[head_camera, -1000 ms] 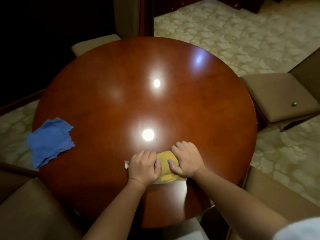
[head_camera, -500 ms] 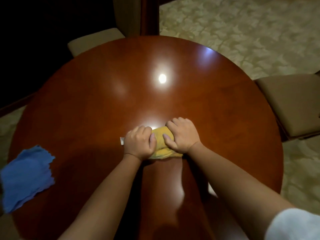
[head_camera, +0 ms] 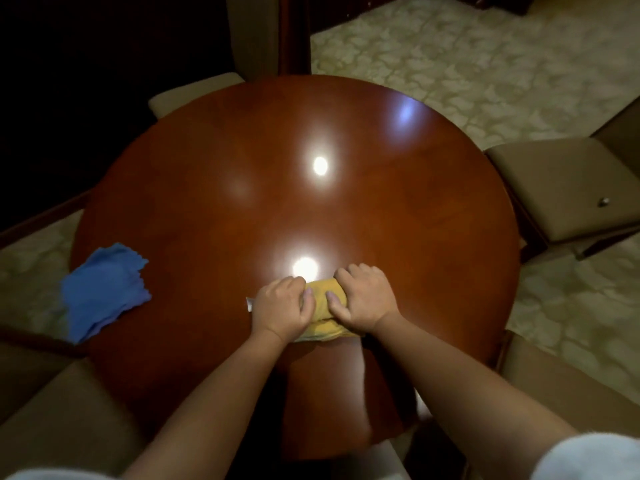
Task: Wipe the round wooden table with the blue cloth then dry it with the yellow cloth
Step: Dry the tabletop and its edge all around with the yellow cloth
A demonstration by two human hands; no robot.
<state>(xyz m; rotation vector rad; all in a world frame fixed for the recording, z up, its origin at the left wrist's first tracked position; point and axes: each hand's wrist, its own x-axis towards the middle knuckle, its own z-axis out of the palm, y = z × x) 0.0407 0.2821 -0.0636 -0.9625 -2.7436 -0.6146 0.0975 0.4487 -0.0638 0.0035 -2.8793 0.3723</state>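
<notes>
Setting: dining or meeting room, home or hotel type; indicators: round polished wooden desk [head_camera: 346, 209] reflecting ceiling lights; beige upholstered chairs [head_camera: 561, 188] placed around its rim; pale patterned carpet [head_camera: 467, 67] covering the floor; dark wooden post [head_camera: 294, 32] at the far side.

Your round wooden table [head_camera: 398, 220] is glossy reddish-brown, with 2 bright light reflections on its top. Your yellow cloth [head_camera: 323, 306] is bunched into a thick wad on the near middle of the table, pressed down and mostly covered by both hands, with a small white tag poking out at its left end. Your blue cloth [head_camera: 104, 291] lies crumpled at the table's left edge, partly overhanging it, well apart from the yellow cloth.
</notes>
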